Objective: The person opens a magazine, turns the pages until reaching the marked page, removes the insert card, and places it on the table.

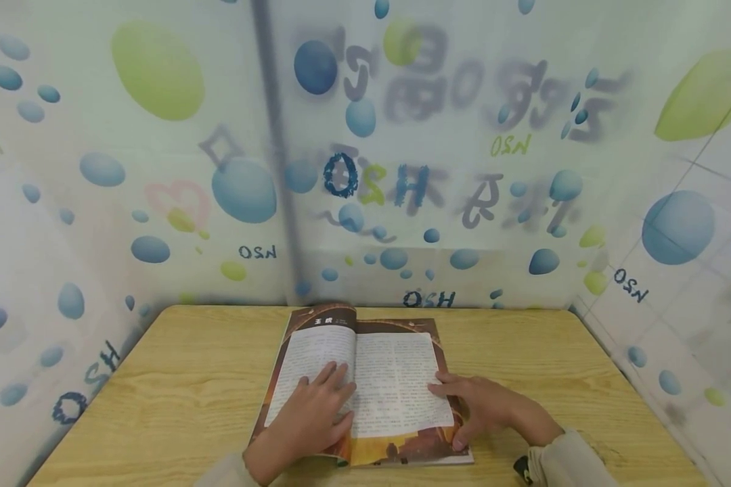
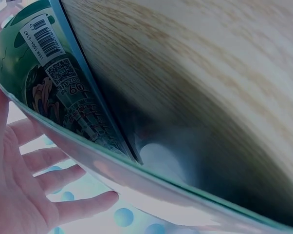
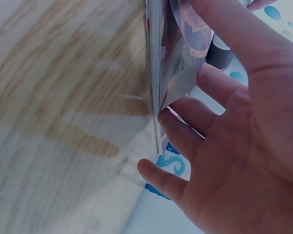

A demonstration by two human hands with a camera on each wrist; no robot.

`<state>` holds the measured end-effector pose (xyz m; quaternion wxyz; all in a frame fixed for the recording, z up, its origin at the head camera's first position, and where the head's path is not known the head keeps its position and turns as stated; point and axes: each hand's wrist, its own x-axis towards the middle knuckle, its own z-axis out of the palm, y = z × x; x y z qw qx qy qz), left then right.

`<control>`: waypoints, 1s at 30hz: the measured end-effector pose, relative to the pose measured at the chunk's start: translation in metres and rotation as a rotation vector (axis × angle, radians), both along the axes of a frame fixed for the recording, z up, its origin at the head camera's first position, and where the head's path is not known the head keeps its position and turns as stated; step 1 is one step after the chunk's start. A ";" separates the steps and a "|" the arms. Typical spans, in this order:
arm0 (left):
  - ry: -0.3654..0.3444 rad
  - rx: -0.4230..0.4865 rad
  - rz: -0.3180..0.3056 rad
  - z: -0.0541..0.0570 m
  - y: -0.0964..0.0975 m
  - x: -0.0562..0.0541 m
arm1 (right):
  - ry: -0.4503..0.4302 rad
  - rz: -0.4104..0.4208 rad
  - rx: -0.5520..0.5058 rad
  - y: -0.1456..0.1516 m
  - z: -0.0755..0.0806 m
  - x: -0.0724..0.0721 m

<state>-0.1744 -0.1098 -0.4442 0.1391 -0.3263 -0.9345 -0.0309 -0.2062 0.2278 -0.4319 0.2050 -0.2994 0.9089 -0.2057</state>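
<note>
An open magazine [image 1: 396, 385] lies on the wooden table, with printed text on white panels and brown decorated borders. Across its left page rests my left hand [image 1: 313, 414], fingers extended over the text near the middle fold. My right hand [image 1: 490, 406] is at the right edge, its fingertips on the page margin and its thumb by the lower corner. The left wrist view shows the green back cover [image 2: 20, 48] with a barcode, curving up off the table beside the spread fingers. In the right wrist view, loosely bent fingers touch the page edges [image 3: 156, 83].
The wooden table [image 1: 176, 392] extends to both sides of the magazine. Behind it hangs a pale curtain [image 1: 244, 122] with blue and green spots and mirrored lettering, which also closes in the left and right sides. A dark item [image 1: 522, 468] shows at the right cuff.
</note>
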 end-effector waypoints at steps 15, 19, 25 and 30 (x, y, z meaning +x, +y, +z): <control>0.032 -0.021 -0.031 0.001 0.008 0.002 | -0.030 0.020 -0.005 0.002 0.008 -0.008; -0.032 -0.021 -0.058 0.003 0.015 0.007 | -0.030 0.019 -0.025 0.001 0.006 -0.008; -0.057 -0.091 -0.116 0.006 0.029 0.011 | -0.011 0.020 -0.030 -0.001 0.007 -0.009; -0.005 -0.122 -0.149 0.006 0.036 0.012 | -0.007 0.021 -0.050 -0.003 0.008 -0.012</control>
